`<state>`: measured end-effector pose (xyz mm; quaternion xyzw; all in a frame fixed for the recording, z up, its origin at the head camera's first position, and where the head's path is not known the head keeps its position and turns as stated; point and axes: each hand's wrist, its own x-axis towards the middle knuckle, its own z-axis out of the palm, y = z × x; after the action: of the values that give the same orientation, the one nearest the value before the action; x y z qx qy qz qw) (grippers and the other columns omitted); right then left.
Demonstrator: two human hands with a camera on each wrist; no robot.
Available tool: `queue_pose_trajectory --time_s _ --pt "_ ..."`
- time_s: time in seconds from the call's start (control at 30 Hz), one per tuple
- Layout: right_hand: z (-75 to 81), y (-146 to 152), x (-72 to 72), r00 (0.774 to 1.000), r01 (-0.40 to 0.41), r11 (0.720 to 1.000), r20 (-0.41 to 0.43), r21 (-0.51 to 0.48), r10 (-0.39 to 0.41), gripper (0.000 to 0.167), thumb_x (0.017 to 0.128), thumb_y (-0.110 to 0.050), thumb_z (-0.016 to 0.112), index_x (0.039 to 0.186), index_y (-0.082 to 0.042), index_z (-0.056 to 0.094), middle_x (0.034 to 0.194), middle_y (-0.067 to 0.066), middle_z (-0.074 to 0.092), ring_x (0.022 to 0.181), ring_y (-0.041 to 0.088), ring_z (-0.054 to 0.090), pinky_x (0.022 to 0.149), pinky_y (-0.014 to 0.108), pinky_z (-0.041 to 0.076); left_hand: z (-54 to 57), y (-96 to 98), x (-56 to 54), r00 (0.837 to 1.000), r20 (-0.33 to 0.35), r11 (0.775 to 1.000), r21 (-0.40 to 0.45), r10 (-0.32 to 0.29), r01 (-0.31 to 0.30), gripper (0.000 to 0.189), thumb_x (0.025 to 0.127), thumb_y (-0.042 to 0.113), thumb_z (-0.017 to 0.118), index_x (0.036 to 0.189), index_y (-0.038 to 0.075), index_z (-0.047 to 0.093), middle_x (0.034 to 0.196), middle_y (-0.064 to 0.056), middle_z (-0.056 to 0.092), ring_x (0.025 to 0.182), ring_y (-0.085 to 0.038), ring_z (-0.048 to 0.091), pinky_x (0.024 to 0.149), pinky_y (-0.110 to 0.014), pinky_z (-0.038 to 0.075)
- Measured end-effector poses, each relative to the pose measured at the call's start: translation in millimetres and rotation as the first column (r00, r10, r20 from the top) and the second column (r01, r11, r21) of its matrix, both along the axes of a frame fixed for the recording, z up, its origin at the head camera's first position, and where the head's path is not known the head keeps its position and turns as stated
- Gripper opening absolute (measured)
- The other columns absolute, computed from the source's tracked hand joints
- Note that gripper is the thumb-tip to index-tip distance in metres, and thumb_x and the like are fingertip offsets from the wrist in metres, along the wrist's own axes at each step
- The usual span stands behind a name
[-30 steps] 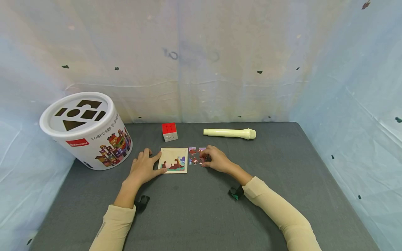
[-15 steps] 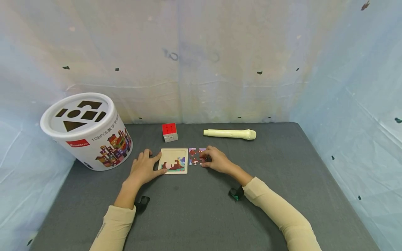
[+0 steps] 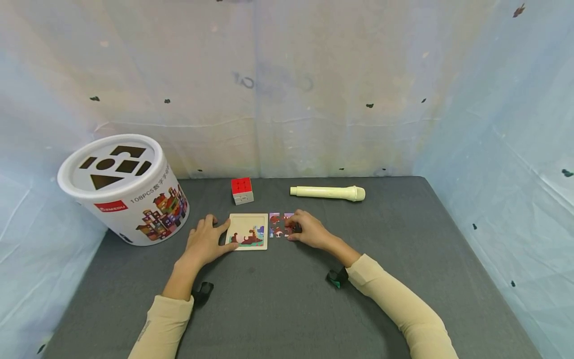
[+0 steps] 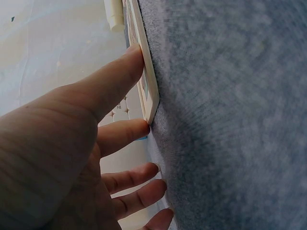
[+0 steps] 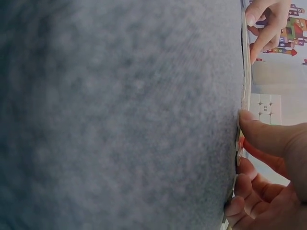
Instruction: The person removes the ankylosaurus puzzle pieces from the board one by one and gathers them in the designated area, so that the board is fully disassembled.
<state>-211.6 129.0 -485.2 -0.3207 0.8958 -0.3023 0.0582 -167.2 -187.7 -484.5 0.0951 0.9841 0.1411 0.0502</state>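
Left hand on puzzle board, right hand over loose pieces; tub reads "108PCS"

The left hand [image 3: 204, 242] held the left side of a pale puzzle board [image 3: 245, 225], thumb and forefinger spread: thumb on the near-left part, forefinger at the far-left corner. Other fingers were apart, loosely bent. Board lay flat, mid-tabletop; brown, blue and green artwork filled its near strip and right corner.

The right hand [image 3: 309, 231] was just right of the board, thumb and fingers bent over loose puzzle pieces [image 3: 275, 218], purple and dark red. Fingertips touched the pieces; could not tell if any was pinched.

Far left on the grey tabletop [image 3: 269, 309]: white tub [image 3: 94, 192] with shape holes in its lid. Side print read "108PCS数字字", remainder curving away. Its red label [image 3: 110, 206] ended "MEDU", first letters unclear. Building-block picture below. Beyond the board sat a cube [image 3: 242, 185], red top, white near face, logo too small. Right of that, a cream toy microphone [image 3: 327, 192] lay sideways. Backdrop [image 3: 305, 40] carried a faint scrawl, unreadable.
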Motion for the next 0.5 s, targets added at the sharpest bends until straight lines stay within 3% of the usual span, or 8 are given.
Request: queue_pose_trajectory --time_s 0.5 --pt "1.3 -0.2 0.8 1.000 -0.013 1.000 -0.007 0.004 0.013 0.030 0.083 -0.014 0.081 0.109 -0.004 0.071 0.102 0.009 0.058 0.087 0.023 0.055 0.075 0.034 0.044 -0.1 0.7 1.1 1.000 -0.007 1.000 0.001 0.007 -0.007 0.081 0.087 0.054 0.072 0.150 0.012 0.046 0.131 -0.025 0.039 0.110 -0.040 0.042 0.084 -0.059 0.038"
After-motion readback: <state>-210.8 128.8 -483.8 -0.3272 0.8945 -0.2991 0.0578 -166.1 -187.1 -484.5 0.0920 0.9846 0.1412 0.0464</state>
